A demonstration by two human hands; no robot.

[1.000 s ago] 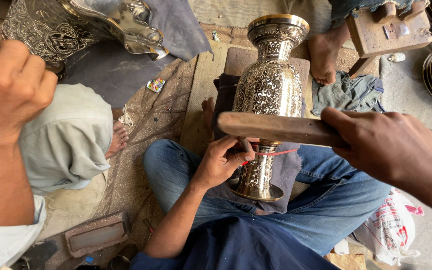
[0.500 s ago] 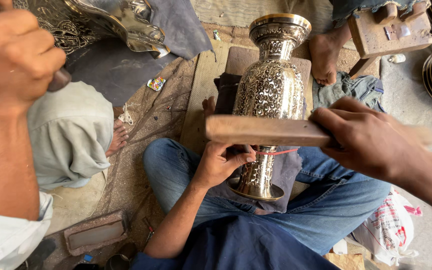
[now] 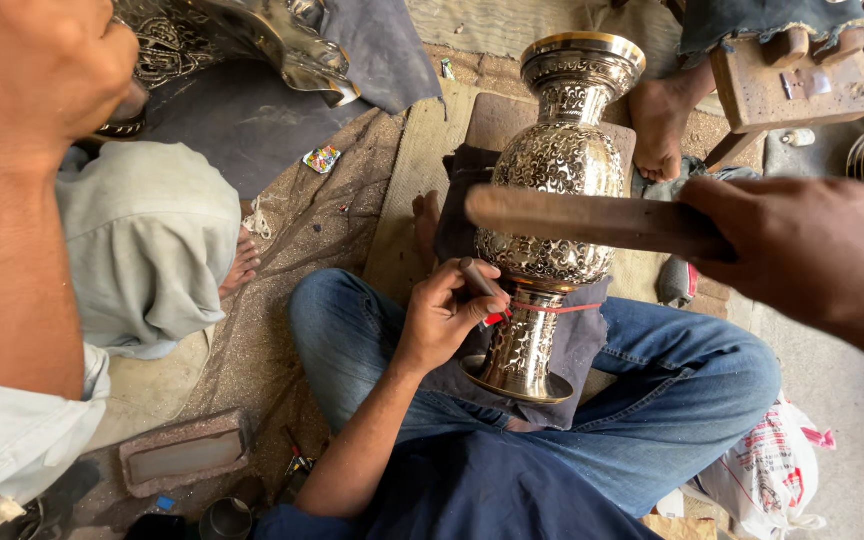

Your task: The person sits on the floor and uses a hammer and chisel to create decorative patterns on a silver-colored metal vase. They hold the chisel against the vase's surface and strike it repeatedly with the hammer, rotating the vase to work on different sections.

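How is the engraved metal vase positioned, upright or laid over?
Laid over: the engraved metal vase leans away across the lap, foot nearest the camera, left hand pressing a chisel at its neck.

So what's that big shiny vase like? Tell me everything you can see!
The vase is shiny silvery metal, covered in fine engraved patterns, with a gold-looking rim. It has a flared mouth, narrow neck, round belly, slim stem and a wide foot. It lies tilted on a dark cloth across the person's lap. The left hand presses a small tool against its stem, and the right hand holds a wooden mallet above its belly.
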